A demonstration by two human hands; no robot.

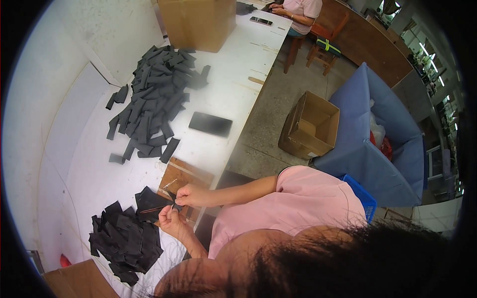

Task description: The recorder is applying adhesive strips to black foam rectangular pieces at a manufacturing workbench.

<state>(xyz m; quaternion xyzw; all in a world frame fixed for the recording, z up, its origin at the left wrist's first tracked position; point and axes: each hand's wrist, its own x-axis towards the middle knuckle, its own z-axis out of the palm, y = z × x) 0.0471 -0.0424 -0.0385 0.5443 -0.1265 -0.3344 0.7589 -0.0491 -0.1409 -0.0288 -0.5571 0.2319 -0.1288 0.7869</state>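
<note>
My right hand and my left hand meet over the table's near edge, fingertips pinched close together. Between them a small dark piece, seemingly fabric, shows only in part. A flat black piece lies beside my left fingers, with a thin reddish strip across it. Beneath and beyond my right hand is a brown wooden board, on which rests a thin light-coloured item. Close to my left hand, a heap of flat black pieces covers the table.
Farther along the white table are a pile of dark grey folded strips, a black phone and a large carton. An open carton and a blue fabric bin stand on the floor. Another person sits at the far end.
</note>
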